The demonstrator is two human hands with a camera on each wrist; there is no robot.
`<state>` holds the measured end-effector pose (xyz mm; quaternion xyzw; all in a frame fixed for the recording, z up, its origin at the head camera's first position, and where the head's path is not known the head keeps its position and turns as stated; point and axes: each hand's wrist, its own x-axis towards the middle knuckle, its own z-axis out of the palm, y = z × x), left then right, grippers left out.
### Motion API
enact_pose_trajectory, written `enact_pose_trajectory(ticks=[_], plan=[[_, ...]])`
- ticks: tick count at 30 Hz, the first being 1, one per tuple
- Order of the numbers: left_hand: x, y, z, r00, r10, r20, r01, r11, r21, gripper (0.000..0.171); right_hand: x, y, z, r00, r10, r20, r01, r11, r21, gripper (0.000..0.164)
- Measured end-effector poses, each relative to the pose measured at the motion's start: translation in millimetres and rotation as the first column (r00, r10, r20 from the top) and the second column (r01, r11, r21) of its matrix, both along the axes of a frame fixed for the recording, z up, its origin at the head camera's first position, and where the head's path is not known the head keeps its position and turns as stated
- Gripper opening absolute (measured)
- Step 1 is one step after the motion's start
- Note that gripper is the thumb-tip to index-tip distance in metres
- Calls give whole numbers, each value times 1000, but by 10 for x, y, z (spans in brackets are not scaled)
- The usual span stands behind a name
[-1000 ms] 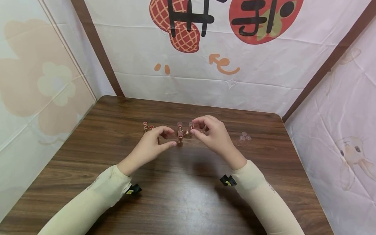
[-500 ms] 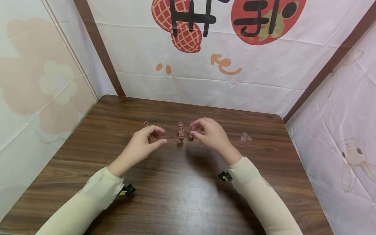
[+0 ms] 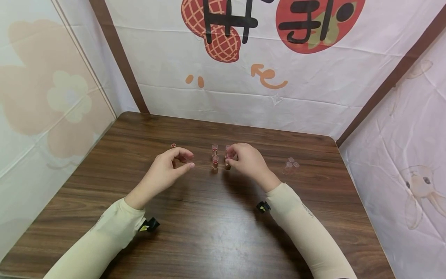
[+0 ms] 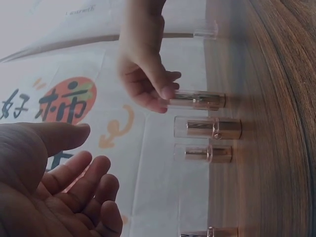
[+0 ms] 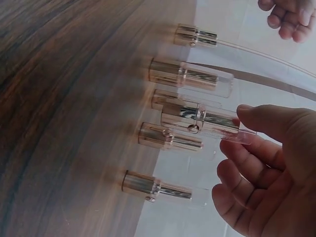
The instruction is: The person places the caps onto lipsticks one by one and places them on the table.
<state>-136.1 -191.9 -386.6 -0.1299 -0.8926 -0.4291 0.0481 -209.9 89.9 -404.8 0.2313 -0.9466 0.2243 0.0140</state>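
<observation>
In the head view my right hand (image 3: 246, 162) pinches a lipstick (image 5: 197, 118) by its clear cap, between thumb and fingers. The tube stands upright, low over the table; whether its base touches the wood I cannot tell. Just left of it, two capped lipsticks stand one behind the other, a front one (image 3: 215, 163) and a rear one (image 3: 215, 150). My left hand (image 3: 165, 170) hovers farther left, fingers loosely bent and holding nothing. Behind it a lipstick without a cap (image 3: 173, 145) is mostly hidden by the hand.
Several loose clear caps (image 3: 289, 166) lie on the wooden table (image 3: 216, 224) to the right. More capped lipsticks, one of them at the near end of the row (image 5: 158, 187), show in the right wrist view. A printed cloth wall (image 3: 237, 102) rises behind the table's far edge.
My left hand has drawn back leftward from the front lipstick, now covering most of the uncapped ones. The lipstick in my right hand has gone from tilted to upright and come slightly nearer.
</observation>
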Motion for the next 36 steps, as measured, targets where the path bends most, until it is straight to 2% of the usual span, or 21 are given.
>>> enact_pose_trajectory(ticks=[11,18,22,30,36], plan=[[5,-58,28,1000,-3,-7,3,1000,2,23,-42,-36,-111,1000,-5,19,3,995,104,18],[-15,-169,136,999,50,-19,-50,999,-6,24,-45,-31,-124,1000,-11,11,9,993,115,20],[-25,-203,165,998,59,-22,-59,998,-6,26,-39,-26,-123,1000,-8,15,6,994,114,21],[-39,-244,133,997,72,15,-72,997,1,25,1,25,-81,1000,9,-2,-9,998,65,31],[-120,-356,65,994,105,-12,-106,994,-38,28,78,190,21,999,-1,-50,2,999,33,34]])
